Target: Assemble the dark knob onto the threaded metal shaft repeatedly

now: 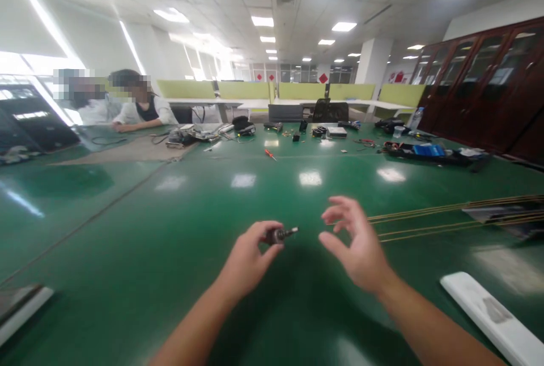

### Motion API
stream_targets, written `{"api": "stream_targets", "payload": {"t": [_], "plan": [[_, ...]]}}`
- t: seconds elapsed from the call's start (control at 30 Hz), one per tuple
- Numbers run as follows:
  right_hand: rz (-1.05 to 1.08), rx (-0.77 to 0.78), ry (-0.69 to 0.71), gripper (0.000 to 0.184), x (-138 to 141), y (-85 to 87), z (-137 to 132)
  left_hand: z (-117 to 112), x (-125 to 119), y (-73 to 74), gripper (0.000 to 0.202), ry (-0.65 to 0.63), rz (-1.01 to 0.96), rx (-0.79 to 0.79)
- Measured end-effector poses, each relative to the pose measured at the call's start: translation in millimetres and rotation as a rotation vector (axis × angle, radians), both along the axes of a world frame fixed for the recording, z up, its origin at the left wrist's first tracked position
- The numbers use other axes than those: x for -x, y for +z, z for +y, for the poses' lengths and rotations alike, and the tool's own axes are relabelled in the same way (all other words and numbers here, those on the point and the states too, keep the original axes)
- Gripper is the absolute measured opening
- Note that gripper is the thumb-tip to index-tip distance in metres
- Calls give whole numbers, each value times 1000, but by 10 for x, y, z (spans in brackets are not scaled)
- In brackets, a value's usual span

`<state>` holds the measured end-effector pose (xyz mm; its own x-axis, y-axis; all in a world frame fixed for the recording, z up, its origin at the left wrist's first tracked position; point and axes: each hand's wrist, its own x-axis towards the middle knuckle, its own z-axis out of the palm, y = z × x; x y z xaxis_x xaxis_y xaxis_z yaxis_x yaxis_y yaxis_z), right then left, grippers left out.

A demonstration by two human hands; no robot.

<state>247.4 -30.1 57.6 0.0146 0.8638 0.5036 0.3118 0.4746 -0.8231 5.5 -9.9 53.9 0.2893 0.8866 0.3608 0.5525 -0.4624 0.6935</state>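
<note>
My left hand (pixel 250 255) is closed in a pinch on a small dark cylindrical part with a thin metal shaft (pixel 280 234), held just above the green table (pixel 170 252). The shaft points right, toward my right hand (pixel 355 244). My right hand is open, its fingers curled and apart, holding nothing, a short gap from the shaft's tip.
A white flat bar (pixel 493 318) lies at the lower right. Thin brass-coloured rods (pixel 446 221) run across the table on the right. A red-handled screwdriver (pixel 270 154), small tools and a blue box (pixel 427 150) lie farther back. Two people sit at the far left (pixel 142 106).
</note>
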Motion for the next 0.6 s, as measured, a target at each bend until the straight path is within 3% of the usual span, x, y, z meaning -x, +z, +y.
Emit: {"api": "stream_targets", "payload": {"t": [0.1,0.27,0.4,0.6], "plan": [[-51,112,178,68,136,-300,112,69,-94,-163,31,-89,55,-14],[-160,204,240,68,233,-704,161,49,-47,-409,32,-179,76,12],[-148,249,233,58,219,-768,134,27,-27,-512,38,-122,55,104],[-36,297,287,46,268,-795,232,48,-98,-496,29,-111,27,158]]}}
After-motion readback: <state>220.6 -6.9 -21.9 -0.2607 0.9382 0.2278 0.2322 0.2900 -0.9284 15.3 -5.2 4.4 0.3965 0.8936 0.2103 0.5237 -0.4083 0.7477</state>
